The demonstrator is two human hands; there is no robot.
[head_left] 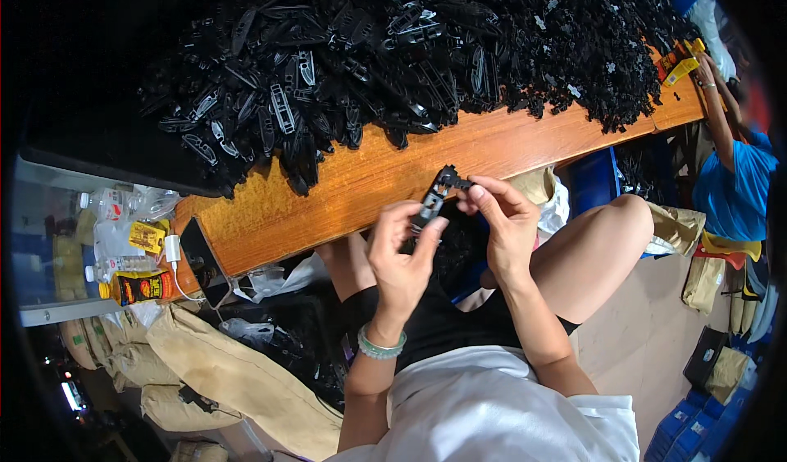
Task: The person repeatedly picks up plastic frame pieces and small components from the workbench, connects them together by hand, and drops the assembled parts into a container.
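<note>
Both hands pinch one black plastic clip part (432, 201) above the lap, just off the wooden worktop's (344, 185) near edge: left hand (402, 253) on its body, right hand (502, 220) fingertips at its top. Fingertip-only hold; it could slip to the floor.

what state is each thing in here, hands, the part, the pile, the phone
left hand: closed on the black plastic part, held upright
right hand: fingertips pinching the part's top end
pile of black parts: loose heap on the wooden table
phone: flat at table edge, cable plugged in
</note>
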